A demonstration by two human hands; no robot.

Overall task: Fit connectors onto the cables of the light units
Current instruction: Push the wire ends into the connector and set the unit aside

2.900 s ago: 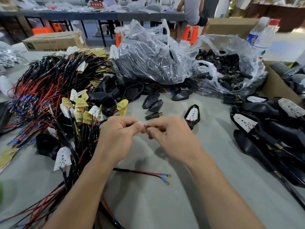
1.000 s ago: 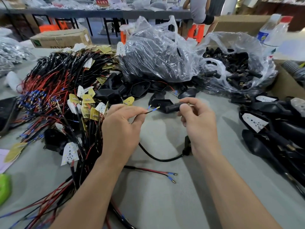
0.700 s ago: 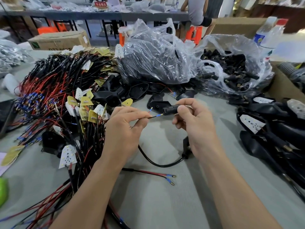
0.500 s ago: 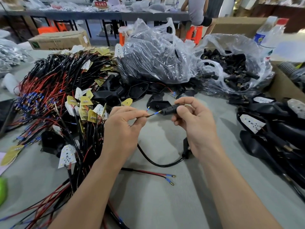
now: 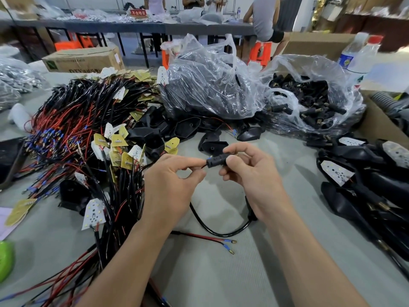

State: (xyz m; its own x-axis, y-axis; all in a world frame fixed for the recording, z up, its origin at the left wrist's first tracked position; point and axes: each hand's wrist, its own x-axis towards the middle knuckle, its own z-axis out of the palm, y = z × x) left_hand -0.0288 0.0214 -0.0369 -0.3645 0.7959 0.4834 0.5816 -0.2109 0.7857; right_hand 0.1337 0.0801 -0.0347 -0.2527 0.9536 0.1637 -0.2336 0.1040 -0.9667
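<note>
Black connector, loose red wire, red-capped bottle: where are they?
black connector (image 5: 215, 162): head view, middle of its body.
loose red wire (image 5: 199, 237): head view, midway along the red strand.
red-capped bottle (image 5: 367, 56): head view, clear body below the cap.

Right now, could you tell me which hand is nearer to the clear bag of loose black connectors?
Right. The right hand, holding a connector, is on the near side of the bag; the left hand, pinching the cable, is farther left.
</note>
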